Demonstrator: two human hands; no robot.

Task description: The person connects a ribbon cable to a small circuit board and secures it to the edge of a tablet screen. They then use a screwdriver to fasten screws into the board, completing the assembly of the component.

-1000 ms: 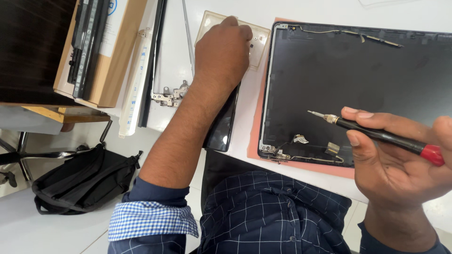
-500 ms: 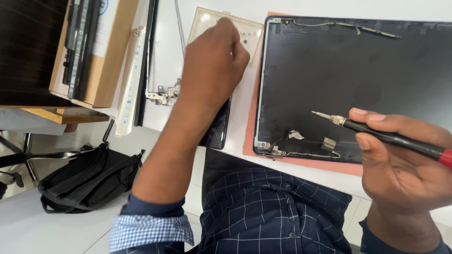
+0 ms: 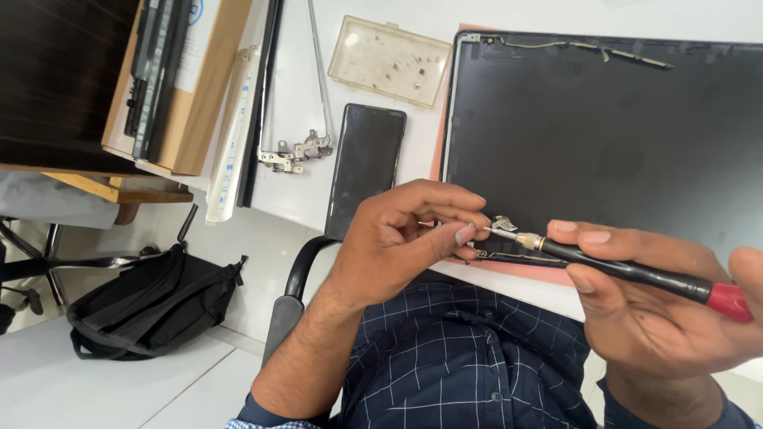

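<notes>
White surface (image 3: 373, 32) carries the dark laptop lid (image 3: 604, 135). My right hand (image 3: 660, 310) grips the screwdriver (image 3: 628, 270), axis pointing left; my left hand (image 3: 405, 234), fingertips pinched together, meets its tip just beside.

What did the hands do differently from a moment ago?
The left hand left the clear parts tray at the far side of the table and came back toward the body; its fingertips now pinch at the tip of the screwdriver, maybe on something tiny, too small to tell. The right hand keeps gripping the screwdriver near the laptop lid's lower corner. The lid, phone and tray stayed put.
</notes>
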